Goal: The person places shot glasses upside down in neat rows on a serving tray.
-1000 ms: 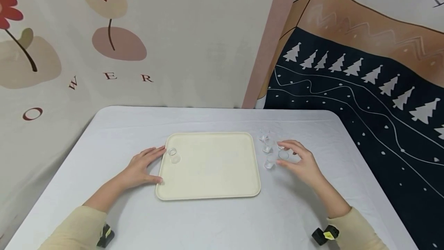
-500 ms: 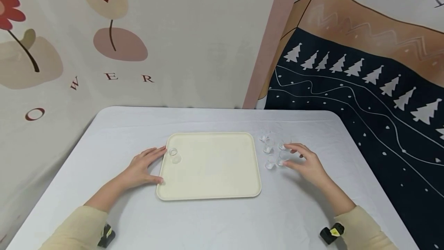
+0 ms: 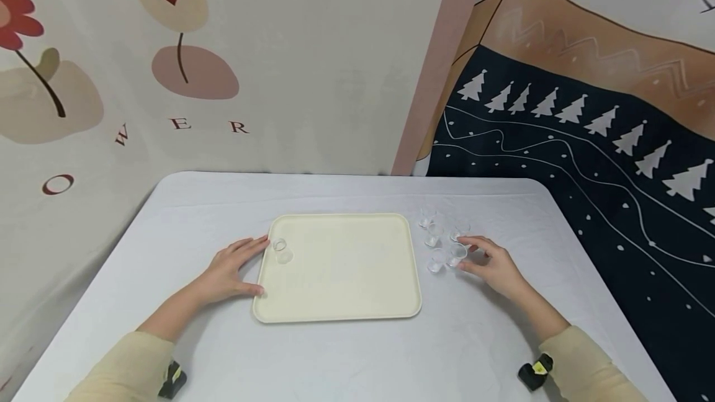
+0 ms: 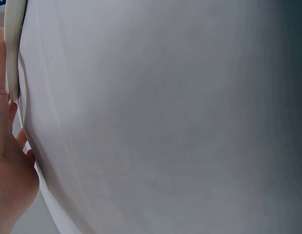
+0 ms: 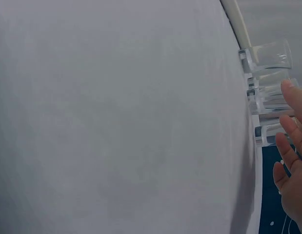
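In the head view, my left hand rests at the left edge of a cream tray, its fingers and thumb spread along the rim. One small clear glass stands on the tray near that edge. To the tray's right, my right hand is beside a clear glass, with thumb and forefinger spread on either side of it. The right wrist view shows the thumb overlapping the upright glasses; whether it touches one, I cannot tell. Several similar clear glasses stand close together there.
A white cloth covers the table, which meets a pale printed curtain at the back. A dark hanging with white trees lies to the right. Black wrist cameras sit by the sleeves.
My right hand has drawn back a little to the right, leaving more of the glasses visible. The left hand and the tray have not visibly moved.
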Tool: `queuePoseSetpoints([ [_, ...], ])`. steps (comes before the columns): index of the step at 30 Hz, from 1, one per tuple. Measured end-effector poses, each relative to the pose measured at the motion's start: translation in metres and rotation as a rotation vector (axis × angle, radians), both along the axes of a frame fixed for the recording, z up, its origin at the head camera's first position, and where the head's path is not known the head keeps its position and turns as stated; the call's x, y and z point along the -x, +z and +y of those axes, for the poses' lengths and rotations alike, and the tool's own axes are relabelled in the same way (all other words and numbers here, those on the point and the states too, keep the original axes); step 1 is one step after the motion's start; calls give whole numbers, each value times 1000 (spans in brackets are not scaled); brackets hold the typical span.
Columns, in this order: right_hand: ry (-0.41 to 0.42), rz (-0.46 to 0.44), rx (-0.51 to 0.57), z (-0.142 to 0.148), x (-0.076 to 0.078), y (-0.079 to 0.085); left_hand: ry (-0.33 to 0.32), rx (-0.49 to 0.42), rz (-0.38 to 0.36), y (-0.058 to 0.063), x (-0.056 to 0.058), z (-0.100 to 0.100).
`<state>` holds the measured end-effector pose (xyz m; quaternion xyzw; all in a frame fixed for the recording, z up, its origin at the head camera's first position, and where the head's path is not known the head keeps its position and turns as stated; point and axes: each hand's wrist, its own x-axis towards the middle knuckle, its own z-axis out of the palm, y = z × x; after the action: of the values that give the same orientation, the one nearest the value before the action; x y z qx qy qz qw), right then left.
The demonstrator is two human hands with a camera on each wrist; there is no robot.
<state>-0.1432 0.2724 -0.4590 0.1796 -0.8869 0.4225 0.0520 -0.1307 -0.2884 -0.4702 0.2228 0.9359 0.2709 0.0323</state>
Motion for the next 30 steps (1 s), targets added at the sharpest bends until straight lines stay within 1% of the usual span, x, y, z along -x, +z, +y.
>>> queuePoseSetpoints([
  [8,-20,-85,-31,0,2,-7,4,0,-10,2,-1,1],
  [14,-25,-143,-7,1,3,-14,5,-1,-8,2,-1,1],
  [18,-24,-134,-3,-1,4,-18,7,0,-12,0,-1,1],
  [30,-80,-96,-51,-4,4,-23,9,-2,-21,1,-1,1],
])
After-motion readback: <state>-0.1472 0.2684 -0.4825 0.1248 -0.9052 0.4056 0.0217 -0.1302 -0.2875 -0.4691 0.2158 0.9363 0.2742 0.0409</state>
